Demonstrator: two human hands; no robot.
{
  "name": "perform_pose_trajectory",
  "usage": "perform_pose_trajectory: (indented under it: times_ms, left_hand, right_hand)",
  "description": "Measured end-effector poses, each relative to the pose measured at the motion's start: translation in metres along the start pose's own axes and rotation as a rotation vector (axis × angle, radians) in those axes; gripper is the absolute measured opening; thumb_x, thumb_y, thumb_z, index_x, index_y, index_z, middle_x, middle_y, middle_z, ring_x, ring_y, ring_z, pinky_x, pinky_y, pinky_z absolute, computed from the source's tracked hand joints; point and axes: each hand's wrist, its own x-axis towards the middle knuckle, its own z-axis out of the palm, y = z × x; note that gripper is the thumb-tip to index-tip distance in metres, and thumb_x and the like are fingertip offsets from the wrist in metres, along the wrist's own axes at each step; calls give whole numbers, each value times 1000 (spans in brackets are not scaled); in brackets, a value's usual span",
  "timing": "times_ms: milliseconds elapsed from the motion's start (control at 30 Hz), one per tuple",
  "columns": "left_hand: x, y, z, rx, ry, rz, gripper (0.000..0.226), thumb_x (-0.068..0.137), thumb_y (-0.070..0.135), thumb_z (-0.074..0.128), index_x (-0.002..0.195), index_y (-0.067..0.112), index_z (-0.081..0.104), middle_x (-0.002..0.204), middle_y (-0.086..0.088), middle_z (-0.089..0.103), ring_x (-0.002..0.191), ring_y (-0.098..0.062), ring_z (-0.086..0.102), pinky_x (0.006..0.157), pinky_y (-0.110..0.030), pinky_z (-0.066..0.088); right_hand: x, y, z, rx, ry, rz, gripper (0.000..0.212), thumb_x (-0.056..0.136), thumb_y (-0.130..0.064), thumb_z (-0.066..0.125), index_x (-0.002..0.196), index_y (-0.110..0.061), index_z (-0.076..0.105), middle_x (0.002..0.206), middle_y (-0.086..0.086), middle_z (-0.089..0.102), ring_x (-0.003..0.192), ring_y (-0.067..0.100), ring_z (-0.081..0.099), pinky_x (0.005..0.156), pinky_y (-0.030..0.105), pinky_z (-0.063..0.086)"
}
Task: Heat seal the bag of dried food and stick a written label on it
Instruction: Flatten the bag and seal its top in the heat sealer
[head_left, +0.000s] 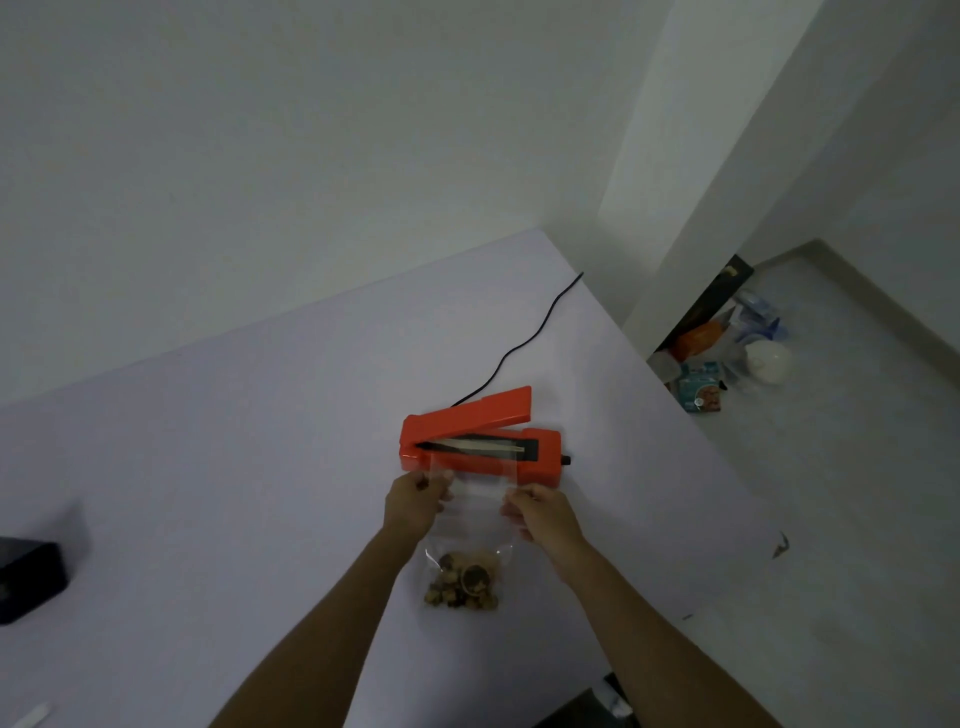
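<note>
Bag (470, 525), clear, held flat over table (234, 467), long axis running from near edge toward sealer (480, 441), open mouth pointing away and laid across sealer's front lip just short of dark heating strip. Dried food (462, 579) bunched at bag's near, closed end, resting on table between forearms. Left hand (415, 501) pinching bag's left edge near mouth, grip closed on film; right hand (543, 512) pinching right edge likewise, grip closed on bag. Sealer orange, long axis lying left to right, crosswise to bag, lid raised and hinged at left, jaw gaping toward right. Black knob on right end; cord (524, 338) trailing off far side toward table's right edge. Plenty of bare table left of sealer and behind it; right edge of table near, dropping to floor with clutter (727, 358) well apart. Dark box (28, 579) at far left edge, well clear of hands.
</note>
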Motion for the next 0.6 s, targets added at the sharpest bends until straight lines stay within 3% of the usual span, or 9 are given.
perform_pose_trajectory:
  times_ms: [300, 433, 600]
  left_hand:
    - [9, -1, -1, 23, -7, 26, 28, 90, 36, 61, 86, 9, 67, 79, -5, 70, 72, -21, 65, 75, -34, 53]
    - [10, -2, -2, 26, -4, 32, 27, 90, 34, 60, 85, 8, 67, 77, -5, 68, 70, -20, 64, 68, -30, 52]
    - [10, -2, -1, 67, -1, 37, 28, 90, 33, 61, 76, 10, 65, 73, -5, 66, 69, -20, 61, 65, -26, 48]
  right_hand:
    - [8, -1, 1, -45, -19, -9, 15, 91, -25, 58, 85, -15, 68, 90, 4, 74, 82, 15, 66, 77, 31, 52]
    - [9, -1, 0, -91, -17, -19, 16, 89, -25, 59, 78, -19, 68, 89, 4, 74, 90, 20, 68, 87, 38, 52]
    - [8, 2, -1, -120, -18, -19, 20, 87, -23, 58, 71, -20, 68, 91, 9, 73, 86, 22, 66, 88, 42, 52]
